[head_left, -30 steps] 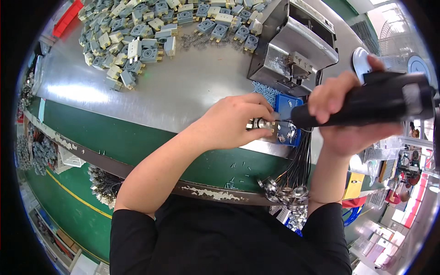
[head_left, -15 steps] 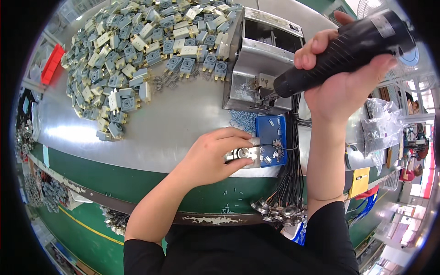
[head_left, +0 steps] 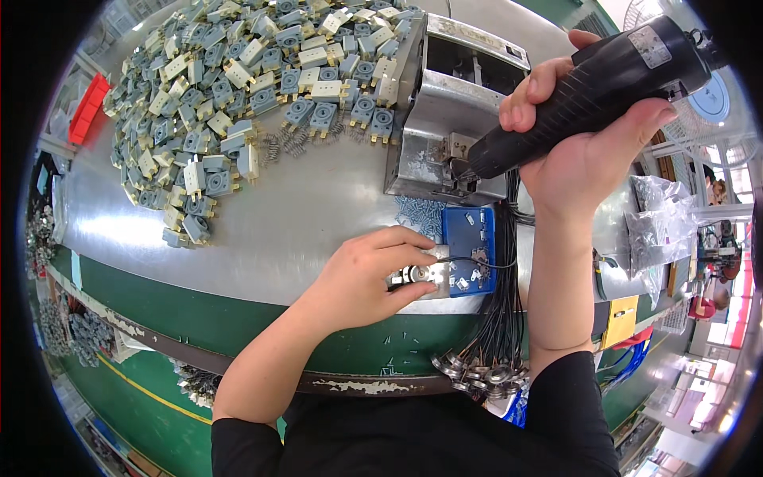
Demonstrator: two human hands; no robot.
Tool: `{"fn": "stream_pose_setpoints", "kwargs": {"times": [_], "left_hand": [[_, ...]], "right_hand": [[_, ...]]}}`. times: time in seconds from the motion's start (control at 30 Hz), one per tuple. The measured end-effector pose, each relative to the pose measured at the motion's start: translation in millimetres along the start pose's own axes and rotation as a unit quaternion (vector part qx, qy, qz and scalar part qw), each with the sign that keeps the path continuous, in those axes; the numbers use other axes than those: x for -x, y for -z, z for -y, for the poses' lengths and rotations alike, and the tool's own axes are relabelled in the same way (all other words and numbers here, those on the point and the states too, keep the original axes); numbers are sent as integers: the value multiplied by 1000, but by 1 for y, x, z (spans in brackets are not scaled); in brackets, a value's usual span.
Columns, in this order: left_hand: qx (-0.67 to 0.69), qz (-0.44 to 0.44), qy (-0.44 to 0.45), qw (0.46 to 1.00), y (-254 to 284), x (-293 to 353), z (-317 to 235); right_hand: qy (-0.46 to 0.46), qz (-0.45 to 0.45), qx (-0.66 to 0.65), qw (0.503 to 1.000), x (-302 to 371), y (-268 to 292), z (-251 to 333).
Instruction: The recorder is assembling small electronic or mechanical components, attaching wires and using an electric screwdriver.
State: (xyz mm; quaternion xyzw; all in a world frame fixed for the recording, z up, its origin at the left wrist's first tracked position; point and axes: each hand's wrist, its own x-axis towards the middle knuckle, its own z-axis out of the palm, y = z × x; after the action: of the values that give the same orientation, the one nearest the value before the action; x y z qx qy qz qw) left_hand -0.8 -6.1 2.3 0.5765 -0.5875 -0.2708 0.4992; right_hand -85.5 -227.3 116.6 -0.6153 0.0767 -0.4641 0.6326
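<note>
- Off to the left, a red bin (head_left: 88, 109) stands at the edge of the steel counter (head_left: 318, 207).
- Next, on the far side, grey and cream blocks (head_left: 238, 75) lie in a broad heap, with loose springs (head_left: 294, 141) by its right edge.
- Nearer me, the left hand (head_left: 358, 269) has its grip closed, thumb and fingers pinching a small metal part (head_left: 415, 274) near the counter's near edge.
- Just right of that part sits a blue tray (head_left: 456, 238) of little metal pieces, blue screws (head_left: 418, 215) heaped at its far left; beyond stands a steel box (head_left: 453, 99).
- Black cables (head_left: 502, 306) run down right of the tray.
- Farther right, the right hand (head_left: 576, 163) is raised, its grip wrapped round a black power driver (head_left: 592, 91), tilted down leftward; whether its tip touches the box, I can't tell.
</note>
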Motion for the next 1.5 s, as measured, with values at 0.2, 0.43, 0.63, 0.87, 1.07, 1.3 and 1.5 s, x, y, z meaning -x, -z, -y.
{"fn": "stream_pose_setpoints", "kwargs": {"times": [0.2,0.43,0.63,0.87,1.07,1.3,1.5], "left_hand": [[-1,0,4,1000,-2,4,-1],[2,-3,-2,1000,0,5,5],[-21,11,24,999,3,6,4],[-7,7,18,1000,1,11,8],[-15,16,23,999,2,9,5],[-15,18,23,999,3,8,7],[79,-74,-66,992,1,10,11]], "right_hand": [[-9,23,-28,999,9,-3,3],[-76,123,-143,979,44,-31,33],[-102,108,-53,987,80,-55,21],[-96,93,-79,988,89,-58,14],[-119,95,-95,984,91,-54,13],[-86,127,-109,982,86,-48,11],[-38,155,-149,976,78,-40,20]]}}
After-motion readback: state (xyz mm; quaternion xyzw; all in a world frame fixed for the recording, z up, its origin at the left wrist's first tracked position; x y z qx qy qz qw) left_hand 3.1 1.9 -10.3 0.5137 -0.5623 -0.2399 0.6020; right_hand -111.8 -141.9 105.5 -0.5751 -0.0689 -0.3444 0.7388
